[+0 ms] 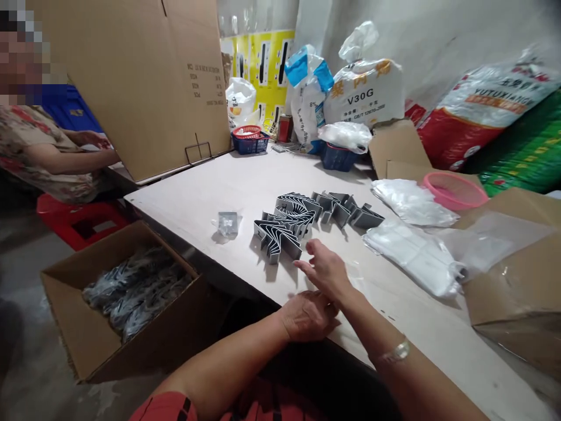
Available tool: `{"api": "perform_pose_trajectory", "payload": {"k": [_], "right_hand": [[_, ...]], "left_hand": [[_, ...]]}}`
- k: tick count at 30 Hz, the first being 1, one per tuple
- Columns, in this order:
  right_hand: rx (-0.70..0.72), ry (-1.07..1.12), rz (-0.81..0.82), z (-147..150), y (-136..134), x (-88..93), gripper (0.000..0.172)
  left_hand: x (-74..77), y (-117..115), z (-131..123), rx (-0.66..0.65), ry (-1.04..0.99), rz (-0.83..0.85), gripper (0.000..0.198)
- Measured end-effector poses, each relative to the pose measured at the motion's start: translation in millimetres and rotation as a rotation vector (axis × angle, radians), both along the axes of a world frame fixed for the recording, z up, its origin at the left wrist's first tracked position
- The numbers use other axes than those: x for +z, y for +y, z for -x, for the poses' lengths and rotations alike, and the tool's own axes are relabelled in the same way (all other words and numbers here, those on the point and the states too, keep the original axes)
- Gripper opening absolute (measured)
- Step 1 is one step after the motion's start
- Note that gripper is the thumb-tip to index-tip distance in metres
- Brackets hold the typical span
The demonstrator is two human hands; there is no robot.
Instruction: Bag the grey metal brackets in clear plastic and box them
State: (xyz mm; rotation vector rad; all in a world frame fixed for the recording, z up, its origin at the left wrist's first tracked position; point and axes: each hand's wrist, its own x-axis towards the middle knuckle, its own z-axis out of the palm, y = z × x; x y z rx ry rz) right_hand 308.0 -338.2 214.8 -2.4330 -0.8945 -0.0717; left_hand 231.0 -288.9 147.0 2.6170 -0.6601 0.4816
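Bent grey metal pieces (284, 219) stand in a nested cluster on the white table (193, 196), with more of them (346, 209) behind to the right. My right hand (326, 270) is just in front of the cluster, thumb and fingers apart, with nothing visible between them. Below it, at the table's front edge, my left hand (310, 316) has its fingers curled and partly hidden under my right wrist; what it holds, if anything, cannot be made out. A metal piece in a clear bag (228, 224) lies left of the cluster.
An open carton (127, 356) of bagged pieces stands below the table at left. Clear plastic bags (414, 257), a pink basket (454, 190) and another carton (517, 292) are at right. A tall cardboard sheet (166, 93) separates off a seated person (48, 146).
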Motion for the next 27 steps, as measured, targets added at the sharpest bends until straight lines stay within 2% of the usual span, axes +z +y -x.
{"api": "perform_pose_trajectory", "payload": {"k": [3, 6, 9, 11, 13, 16, 20, 24, 27], "right_hand": [[-0.027, -0.034, 0.037, -2.0, 14.4, -7.7, 0.017], [-0.064, -0.033, -0.052, -7.6, 7.6, -13.4, 0.011], [-0.054, 0.087, -0.243, -22.6, -12.4, -16.9, 0.006], [-0.038, 0.234, -0.386, -40.4, -33.2, -16.9, 0.009], [-0.037, 0.337, -0.449, -61.7, -61.8, -14.2, 0.015], [-0.041, 0.404, -0.352, -87.8, -114.5, -6.7, 0.022], [-0.013, 0.510, -0.144, -97.1, -171.1, -3.3, 0.021], [0.019, 0.585, 0.012, -93.8, -187.8, -12.2, 0.013], [0.005, 0.553, 0.032, -90.1, -189.7, -12.4, 0.010]], "left_hand": [[-0.3, 0.9, -0.9, -0.039, 0.019, 0.000, 0.033], [1.0, 2.5, -0.8, -0.046, 0.007, -0.033, 0.029], [3.1, 4.0, -0.1, -0.056, -0.024, -0.116, 0.023], [4.8, 4.8, 0.2, -0.073, -0.070, -0.135, 0.023], [6.6, 5.7, 0.0, -0.084, -0.113, -0.097, 0.021], [8.9, 7.1, -0.5, -0.073, -0.125, 0.011, 0.018], [8.4, 7.8, -1.7, -0.043, -0.132, 0.088, 0.018], [7.5, 6.9, -5.0, -0.027, -0.147, 0.116, 0.014], [12.6, 5.9, -10.3, -0.006, -0.184, 0.134, 0.012]]}}
